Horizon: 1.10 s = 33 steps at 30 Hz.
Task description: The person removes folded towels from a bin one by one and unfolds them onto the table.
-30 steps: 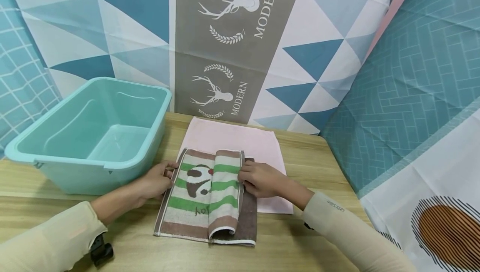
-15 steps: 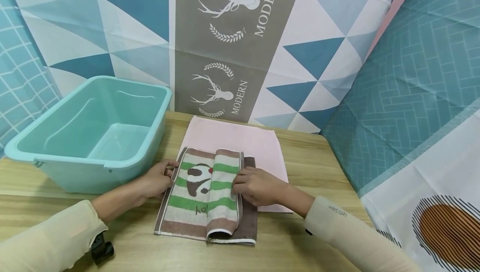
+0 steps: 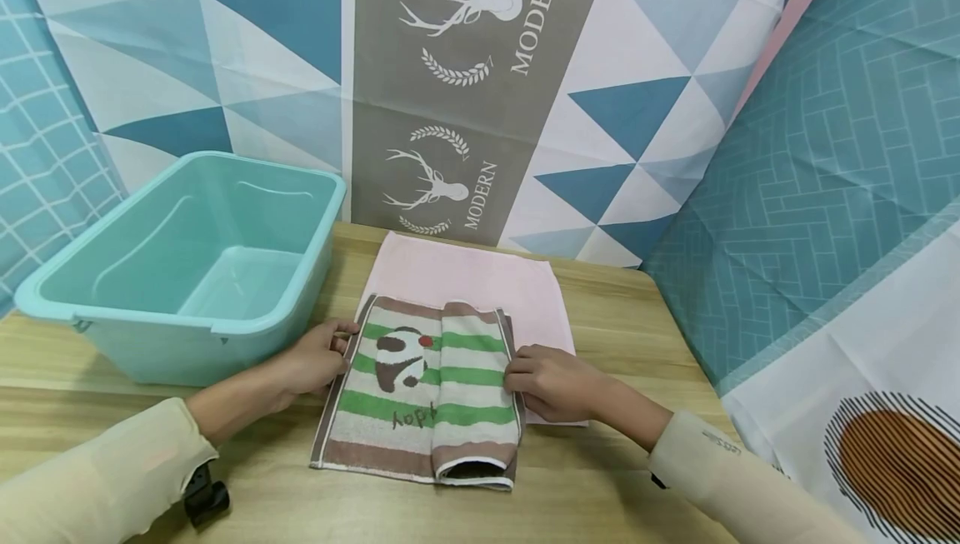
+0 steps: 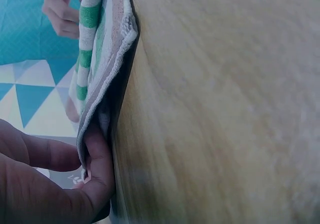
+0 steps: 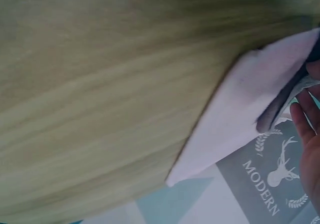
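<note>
A striped hand towel [image 3: 390, 427], green, white and brown with a panda picture, lies on the wooden table. Its right part is folded over to the left in a loose, rounded layer, showing a hollow at the near end. My left hand [image 3: 311, 356] pinches the towel's left border between thumb and fingers; in the left wrist view a finger [image 4: 100, 159] is tucked under that border. On the other side my right hand [image 3: 555, 381] grips the right edge of the upper layer. Beneath and behind it lies a flat pink towel [image 3: 468, 269], partly hidden.
A large teal plastic basin [image 3: 165, 323] stands at the left, close to my left forearm, with nothing visible inside. Patterned cloths [image 3: 442, 111] hang behind the table [image 3: 615, 302] and to its right.
My right hand first shifts slightly left, then goes right, drawing the upper layer's edge toward the brown lower layer's right edge. More of the panda and lettering shows. My left hand stays put.
</note>
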Motion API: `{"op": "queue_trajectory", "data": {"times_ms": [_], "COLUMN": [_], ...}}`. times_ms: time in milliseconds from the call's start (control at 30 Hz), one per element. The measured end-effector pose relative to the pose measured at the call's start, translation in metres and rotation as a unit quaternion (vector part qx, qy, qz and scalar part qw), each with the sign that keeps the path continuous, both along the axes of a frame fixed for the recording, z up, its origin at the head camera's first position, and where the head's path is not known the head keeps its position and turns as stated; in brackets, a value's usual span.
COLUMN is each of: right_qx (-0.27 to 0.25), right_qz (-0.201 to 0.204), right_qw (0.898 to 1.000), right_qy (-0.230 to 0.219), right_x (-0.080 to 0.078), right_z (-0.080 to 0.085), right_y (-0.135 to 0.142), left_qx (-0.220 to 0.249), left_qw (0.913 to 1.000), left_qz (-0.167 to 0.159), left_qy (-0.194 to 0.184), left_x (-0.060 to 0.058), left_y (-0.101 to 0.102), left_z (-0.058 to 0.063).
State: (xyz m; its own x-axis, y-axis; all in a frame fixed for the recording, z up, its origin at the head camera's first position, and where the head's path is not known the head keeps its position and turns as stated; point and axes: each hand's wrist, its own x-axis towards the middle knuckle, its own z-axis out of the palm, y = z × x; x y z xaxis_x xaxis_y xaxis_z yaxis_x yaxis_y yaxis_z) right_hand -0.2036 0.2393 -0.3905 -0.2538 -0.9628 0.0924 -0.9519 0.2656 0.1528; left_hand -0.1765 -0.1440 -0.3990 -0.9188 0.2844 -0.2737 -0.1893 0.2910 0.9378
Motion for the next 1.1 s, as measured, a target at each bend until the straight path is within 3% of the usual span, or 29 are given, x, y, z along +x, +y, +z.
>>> {"op": "queue_trajectory", "data": {"times_ms": [233,400,533,867,1100], "right_qx": [-0.013,-0.024,-0.026,-0.022,-0.015], "right_qz": [-0.011,-0.022,-0.029,-0.032,-0.063], "right_qw": [0.999,0.999,0.999,0.999,0.998], "right_qy": [0.034,0.005,-0.012,0.026,0.017], "right_x": [-0.01,-0.018,-0.016,-0.011,-0.008], "right_z": [-0.003,-0.003,0.0,-0.003,-0.009], "right_y": [-0.001,-0.001,0.004,0.042,0.065], "left_qx": [-0.006,-0.007,-0.001,-0.003,-0.003], "left_qw": [1.0,1.0,1.0,1.0,1.0], "left_qz": [0.001,0.002,0.001,0.003,0.003], "left_qy": [0.002,0.002,0.001,-0.002,-0.003], "left_x": [-0.001,0.0,0.0,-0.001,-0.002], "left_y": [0.001,0.001,0.001,0.002,0.002], "left_z": [0.0,-0.001,-0.001,0.0,0.0]}}
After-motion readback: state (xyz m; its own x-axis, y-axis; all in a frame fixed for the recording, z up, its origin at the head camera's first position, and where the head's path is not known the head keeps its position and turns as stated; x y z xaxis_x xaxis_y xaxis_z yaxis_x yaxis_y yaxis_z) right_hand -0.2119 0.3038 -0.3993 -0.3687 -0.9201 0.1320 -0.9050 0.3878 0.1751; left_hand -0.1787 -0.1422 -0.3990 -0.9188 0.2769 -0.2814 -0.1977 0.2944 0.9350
